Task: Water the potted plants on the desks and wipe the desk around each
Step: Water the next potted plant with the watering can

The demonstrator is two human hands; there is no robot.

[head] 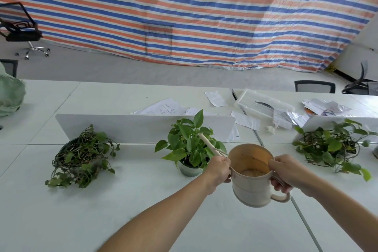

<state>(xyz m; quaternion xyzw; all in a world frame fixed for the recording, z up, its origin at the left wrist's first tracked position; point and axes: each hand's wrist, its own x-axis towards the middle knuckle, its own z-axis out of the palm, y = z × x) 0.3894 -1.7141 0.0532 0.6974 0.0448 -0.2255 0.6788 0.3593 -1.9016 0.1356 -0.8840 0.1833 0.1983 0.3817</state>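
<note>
- The right hand (286,172) is curled round the handle (280,196) of the can (251,186), thumb on the rim, with the forearm coming in from the lower right
- The left hand (218,170) grips the can's left side at the foot of the spout (208,144), with the forearm rising from bottom centre
- The can is held off the desk (143,200), between the middle plant (190,147) and the right plant (331,147); the spout tip is among the middle plant's leaves
- One can, three plants in a row
- The can is beige and open-topped, with a pale brown pool at the bottom
- The left plant (81,155) is wilted, with tangled stems; the middle one is upright and fresh green; the right one sprawls
- Behind the plants are a white divider (122,127), loose papers (163,107) and a clear tray (263,102)
</note>
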